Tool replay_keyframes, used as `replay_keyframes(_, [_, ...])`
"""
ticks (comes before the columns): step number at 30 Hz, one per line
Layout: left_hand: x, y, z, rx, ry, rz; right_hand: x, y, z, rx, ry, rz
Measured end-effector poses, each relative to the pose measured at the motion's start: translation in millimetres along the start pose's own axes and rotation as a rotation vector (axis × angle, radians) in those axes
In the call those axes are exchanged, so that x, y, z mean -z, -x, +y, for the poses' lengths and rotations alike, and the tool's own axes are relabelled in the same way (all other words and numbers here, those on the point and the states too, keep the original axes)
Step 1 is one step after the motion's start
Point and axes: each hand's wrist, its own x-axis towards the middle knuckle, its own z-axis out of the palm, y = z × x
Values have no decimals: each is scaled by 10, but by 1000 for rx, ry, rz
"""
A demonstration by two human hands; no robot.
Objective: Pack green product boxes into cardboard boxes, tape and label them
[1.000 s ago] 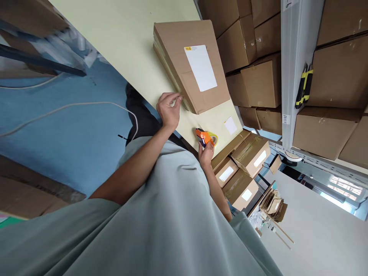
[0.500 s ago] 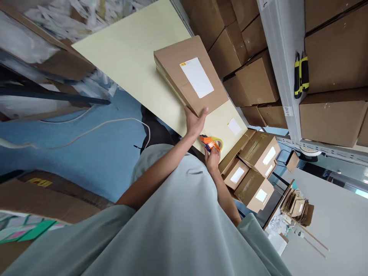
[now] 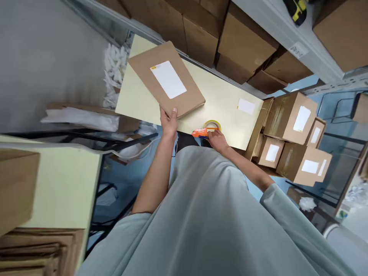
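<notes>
My left hand (image 3: 169,123) grips the near corner of a flat brown cardboard box (image 3: 181,90), thumb on top and fingers beneath. The box bears a white label (image 3: 168,79) and is over the pale yellow table (image 3: 224,92). My right hand (image 3: 217,140) is closed on an orange tape dispenser (image 3: 201,132) at the table's near edge. Yellow-rimmed tape (image 3: 212,124) shows just beyond its fingers. Further right on the table lies a small white label sheet (image 3: 246,106).
Labelled cartons (image 3: 290,119) are stacked past the table's right end. Shelves of brown boxes (image 3: 244,42) run along the far side. At the lower left stands another pale table (image 3: 69,184) with a carton and flattened cardboard.
The view has swung round. The flat box, in my left hand, now looks tilted, with its far end nearer the table's left end. My right hand still holds the tape dispenser.
</notes>
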Motion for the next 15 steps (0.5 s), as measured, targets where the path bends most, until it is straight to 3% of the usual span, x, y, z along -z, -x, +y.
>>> replay_keyframes(3, [89,-27,55,24,-47,12,69,-45,-25,-6,-18,-19])
replay_keyframes(7, [-31,25,127,65,-167,25,185,36,178,-32,-23,-25])
replay_keyframes(10, [-109,62,189,80,-256,22,292,194,525,-39,4,-45])
replay_keyframes(15, [-126,91,259,73,-293,10,557,338,1344,-184,110,-81])
